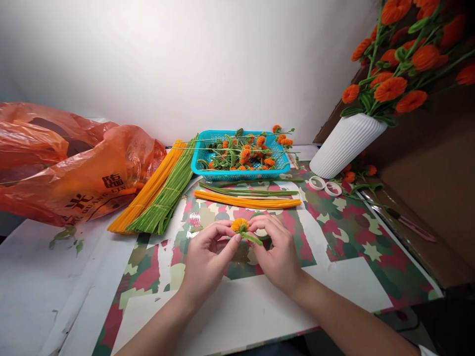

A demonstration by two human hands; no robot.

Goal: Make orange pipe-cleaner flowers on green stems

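1 yellow flower [239,225] sits just below the frame's centre, in the fingertips of my left hand [208,252] and right hand [276,251]. I seem to be shaping the green strip [253,239] beneath it, which calls for steady pinching next. Mid-frame: a blue basket [241,174].

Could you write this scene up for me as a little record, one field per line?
Left hand: pinching a yellow-orange flower
Right hand: holding the same flower at its green strip
Just beyond hands: yellow strips, green strips
Blue basket: small orange flowers, greenery
Left side: orange plastic bag, yellow bundle, green bundle
Right side: white vase with orange bouquet; two white rings nearby
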